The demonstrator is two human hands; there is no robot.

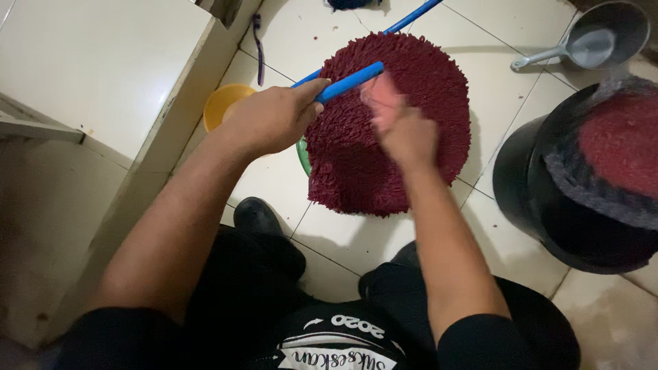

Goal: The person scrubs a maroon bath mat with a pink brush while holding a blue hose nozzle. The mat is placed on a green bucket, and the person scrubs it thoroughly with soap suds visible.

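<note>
Left hand point(271, 120) grips a blue handle point(346, 82); right hand point(404, 130), blurred, grip unclear, touches the red mop head point(411, 89).

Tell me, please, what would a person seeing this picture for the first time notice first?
The eye goes first to the dark red shaggy mop head spread on the white tiled floor in the middle. The left hand grips a blue handle over it, and the blurred right hand rests on the shaggy strands. At the right stands a black bucket with another red and grey shaggy piece on top.
</note>
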